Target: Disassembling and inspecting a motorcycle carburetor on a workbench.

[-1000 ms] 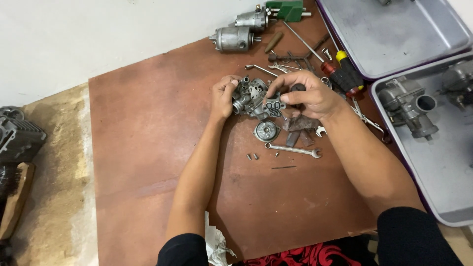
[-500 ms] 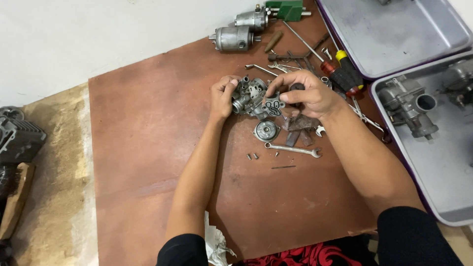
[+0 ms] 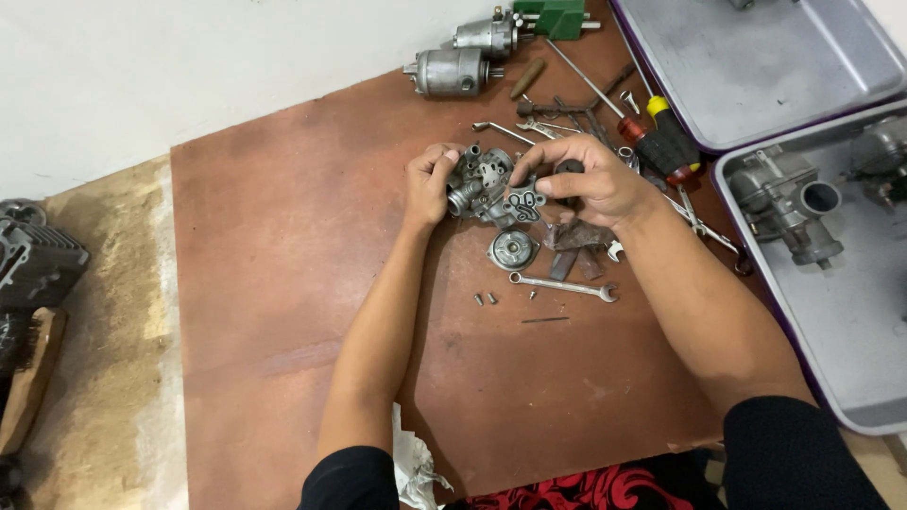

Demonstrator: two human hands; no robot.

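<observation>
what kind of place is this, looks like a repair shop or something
Probably a small engine or motorcycle repair bench, set low on the floor. Both hands hold a grey cast-metal carburettor body over a brown board strewn with a steel spanner, loose screws and two cylindrical starter motors.

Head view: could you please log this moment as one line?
left hand: holds carburetor | right hand: on carburetor | below: round cap, wrench, screws | surface: brown board

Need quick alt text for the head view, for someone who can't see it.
Both hands grip a small grey metal carburettor body over a brown board: left hand on its left side, right hand on its right. A round cap, spanner and screws lie below it.
</observation>
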